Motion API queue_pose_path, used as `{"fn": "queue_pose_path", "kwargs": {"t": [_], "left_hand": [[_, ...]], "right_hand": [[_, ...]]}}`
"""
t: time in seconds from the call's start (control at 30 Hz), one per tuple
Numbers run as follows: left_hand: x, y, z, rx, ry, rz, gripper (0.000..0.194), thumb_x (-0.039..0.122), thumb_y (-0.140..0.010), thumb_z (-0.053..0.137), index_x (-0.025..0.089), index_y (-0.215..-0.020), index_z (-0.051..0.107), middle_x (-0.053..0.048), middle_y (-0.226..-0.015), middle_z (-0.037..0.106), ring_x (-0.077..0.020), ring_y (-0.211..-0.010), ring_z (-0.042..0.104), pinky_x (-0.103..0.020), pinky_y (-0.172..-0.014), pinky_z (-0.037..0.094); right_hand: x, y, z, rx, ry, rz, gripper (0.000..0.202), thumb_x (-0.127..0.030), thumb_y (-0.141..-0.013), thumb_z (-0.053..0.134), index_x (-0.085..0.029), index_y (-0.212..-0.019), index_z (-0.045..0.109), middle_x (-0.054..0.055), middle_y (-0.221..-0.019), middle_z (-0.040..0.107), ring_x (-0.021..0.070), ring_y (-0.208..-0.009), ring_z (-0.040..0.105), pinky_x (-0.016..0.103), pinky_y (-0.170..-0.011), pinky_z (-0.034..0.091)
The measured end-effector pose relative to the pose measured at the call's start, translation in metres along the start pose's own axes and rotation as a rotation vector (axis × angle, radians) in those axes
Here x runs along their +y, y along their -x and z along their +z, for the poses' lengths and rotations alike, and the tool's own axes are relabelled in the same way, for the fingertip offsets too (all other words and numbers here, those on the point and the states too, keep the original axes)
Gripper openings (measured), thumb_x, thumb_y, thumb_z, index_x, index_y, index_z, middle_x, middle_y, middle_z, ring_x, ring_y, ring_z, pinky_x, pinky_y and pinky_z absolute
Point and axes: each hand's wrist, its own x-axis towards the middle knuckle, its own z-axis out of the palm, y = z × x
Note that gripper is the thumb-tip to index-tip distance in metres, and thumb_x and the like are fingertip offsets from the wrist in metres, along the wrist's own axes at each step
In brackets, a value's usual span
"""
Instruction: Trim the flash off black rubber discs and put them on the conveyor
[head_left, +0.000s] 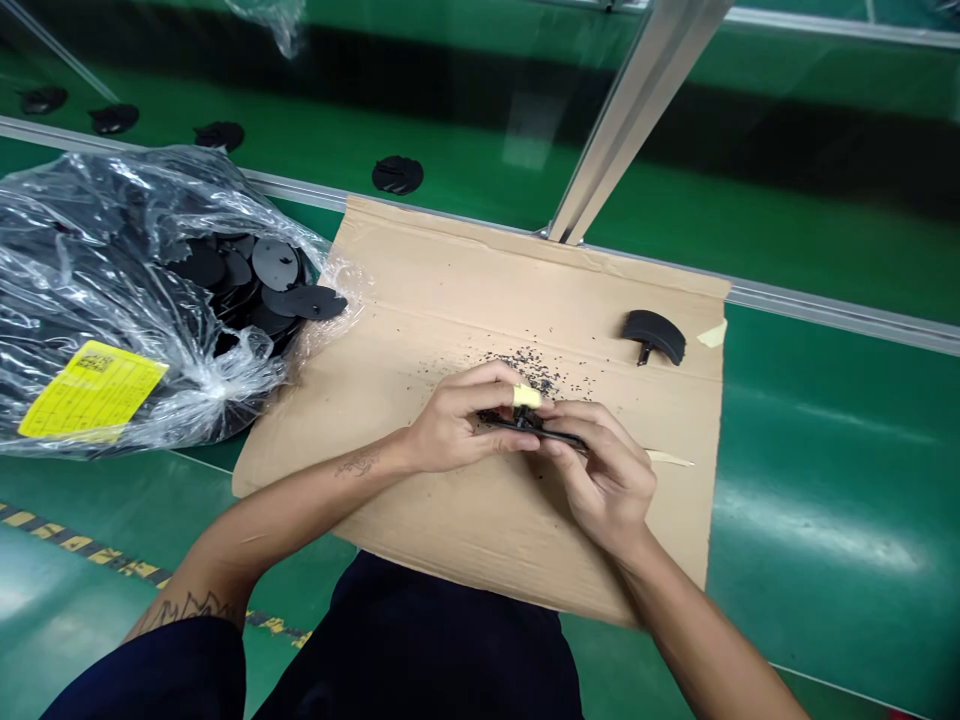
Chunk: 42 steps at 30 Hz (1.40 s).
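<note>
A thin black plastic disc point(561, 437) is held nearly edge-on above the cardboard, with small raised details near its middle. My left hand point(461, 420) pinches its left side between thumb and fingers; yellow tape point(526, 396) wraps one fingertip. On the right side, my right hand point(607, 475) grips the same disc, fingers over the top and thumb in front. The fingers hide much of the disc. Just behind the hands, many tiny black bits point(536, 370) lie scattered on the cardboard sheet point(420, 260).
At the left, a clear plastic bag point(97, 270) with a yellow label point(91, 392) holds several black discs point(275, 264). A curved black part with a stem point(654, 335) lies at the right. An upright metal post point(637, 110) stands at the back. More black discs point(397, 175) lie beyond the rail.
</note>
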Motion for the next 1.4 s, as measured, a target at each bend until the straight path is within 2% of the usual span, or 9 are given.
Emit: {"fn": "queue_pose_path", "kwargs": {"t": [0.13, 0.23, 0.43, 0.57, 0.73, 0.87, 1.07, 1.17, 1.4], "left_hand": [[-0.0009, -0.0009, -0.0005, 0.001, -0.001, 0.097, 0.027, 0.031, -0.088, 0.078, 0.016, -0.111, 0.075, -0.007, -0.098, 0.072, -0.0126, -0.09, 0.07, -0.024, -0.08, 0.059], [-0.0015, -0.0008, -0.0004, 0.003, -0.019, 0.14, 0.028, 0.028, -0.085, 0.081, 0.015, -0.11, 0.075, -0.007, -0.097, 0.073, -0.0121, -0.089, 0.07, -0.023, -0.079, 0.059], [-0.0014, 0.0006, -0.0001, 0.043, -0.032, 0.122, 0.03, 0.031, -0.083, 0.081, 0.016, -0.108, 0.075, -0.006, -0.094, 0.073, -0.0112, -0.084, 0.07, -0.021, -0.073, 0.058], [-0.0021, 0.0016, 0.0012, 0.028, -0.054, 0.124, 0.027, 0.033, -0.086, 0.079, 0.018, -0.107, 0.075, -0.006, -0.094, 0.072, -0.012, -0.085, 0.07, -0.023, -0.073, 0.058], [-0.0024, 0.002, 0.003, -0.009, -0.11, 0.155, 0.025, 0.029, -0.089, 0.076, 0.015, -0.11, 0.071, -0.007, -0.094, 0.07, -0.0131, -0.087, 0.067, -0.025, -0.075, 0.057], [-0.0018, 0.0017, 0.0014, -0.021, -0.105, 0.146, 0.024, 0.027, -0.091, 0.074, 0.018, -0.112, 0.07, -0.006, -0.096, 0.07, -0.0124, -0.088, 0.067, -0.025, -0.076, 0.057], [-0.0021, 0.0016, -0.0023, -0.05, -0.066, 0.151, 0.031, 0.034, -0.088, 0.076, 0.017, -0.113, 0.071, -0.006, -0.097, 0.071, -0.0129, -0.089, 0.069, -0.025, -0.077, 0.058], [-0.0023, 0.0018, -0.002, -0.046, -0.099, 0.182, 0.025, 0.029, -0.091, 0.074, 0.016, -0.112, 0.07, -0.008, -0.099, 0.073, -0.0134, -0.09, 0.07, -0.026, -0.078, 0.059], [0.0021, 0.0022, 0.0, 0.003, -0.138, 0.219, 0.024, 0.033, -0.091, 0.074, 0.016, -0.108, 0.071, -0.007, -0.098, 0.075, -0.0121, -0.087, 0.071, -0.025, -0.075, 0.059]], "right_hand": [[0.001, -0.0021, 0.0005, -0.013, -0.011, -0.094, 0.015, -0.014, -0.09, 0.069, -0.023, -0.102, 0.07, 0.008, -0.104, 0.074, 0.0207, -0.092, 0.071, 0.037, -0.08, 0.06], [0.0012, -0.0024, 0.0011, -0.026, -0.015, -0.089, 0.016, -0.01, -0.091, 0.066, -0.023, -0.101, 0.068, 0.008, -0.105, 0.074, 0.0195, -0.093, 0.071, 0.035, -0.081, 0.06], [0.0015, -0.001, 0.0015, -0.054, -0.024, -0.058, 0.017, -0.013, -0.091, 0.066, -0.023, -0.104, 0.067, 0.009, -0.108, 0.074, 0.0211, -0.097, 0.072, 0.038, -0.084, 0.061], [0.0034, 0.0002, 0.0028, -0.049, 0.004, -0.037, 0.013, -0.017, -0.09, 0.07, -0.023, -0.102, 0.068, 0.009, -0.106, 0.075, 0.0217, -0.094, 0.072, 0.038, -0.082, 0.062], [0.0068, 0.0008, 0.0048, -0.017, 0.003, -0.051, 0.01, -0.016, -0.089, 0.071, -0.023, -0.097, 0.069, 0.007, -0.105, 0.075, 0.0201, -0.091, 0.072, 0.037, -0.08, 0.061], [0.0073, 0.0003, 0.004, -0.023, 0.014, -0.064, 0.011, -0.015, -0.089, 0.07, -0.023, -0.097, 0.069, 0.007, -0.105, 0.075, 0.02, -0.091, 0.072, 0.036, -0.079, 0.061], [0.0059, -0.0007, 0.0015, -0.073, 0.08, -0.157, 0.017, -0.011, -0.091, 0.067, -0.023, -0.103, 0.069, 0.008, -0.108, 0.074, 0.0191, -0.093, 0.071, 0.034, -0.079, 0.06], [0.0058, -0.0007, 0.0019, -0.06, 0.086, -0.157, 0.017, -0.01, -0.09, 0.068, -0.023, -0.101, 0.069, 0.007, -0.107, 0.073, 0.0184, -0.092, 0.071, 0.033, -0.078, 0.06], [0.0056, -0.0007, 0.0025, -0.056, 0.055, -0.152, 0.011, -0.012, -0.091, 0.067, -0.022, -0.095, 0.068, 0.007, -0.104, 0.073, 0.0178, -0.089, 0.071, 0.032, -0.075, 0.059]]}}
